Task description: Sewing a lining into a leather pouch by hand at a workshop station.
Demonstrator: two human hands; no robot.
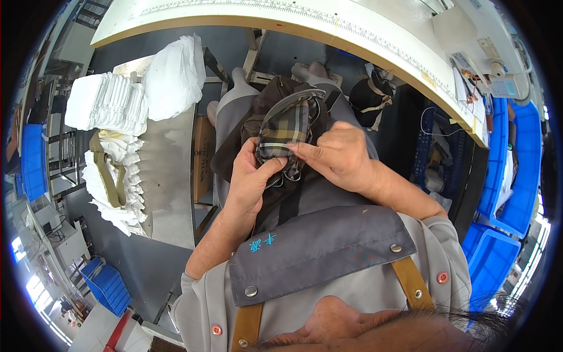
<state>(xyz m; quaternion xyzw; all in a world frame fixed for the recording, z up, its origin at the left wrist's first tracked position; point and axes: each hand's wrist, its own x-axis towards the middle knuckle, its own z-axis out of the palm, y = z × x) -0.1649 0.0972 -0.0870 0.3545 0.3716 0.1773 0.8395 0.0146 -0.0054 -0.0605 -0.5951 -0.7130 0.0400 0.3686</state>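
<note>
A dark brown fabric bag (246, 126) with a zipper rests on my lap, its mouth spread so that the plaid lining (284, 130) shows. My left hand (249, 176) grips the near edge of that lining between thumb and fingers. From the right, my right hand (343, 154) comes in with its fingers curled and its index fingertip against the plaid cloth. What lies inside its fingers, if anything, is hidden. The open zipper (290, 100) arches over the far side of the lining, and more zipper tape hangs below my left thumb.
A long table (281, 26) with a ruler scale crosses ahead, a sewing machine (489, 64) at its right end. On my left, a metal-topped stand (167, 176) carries stacked white cloth pieces (105, 102) and an olive strap (108, 176). Blue bins (487, 258) line the right.
</note>
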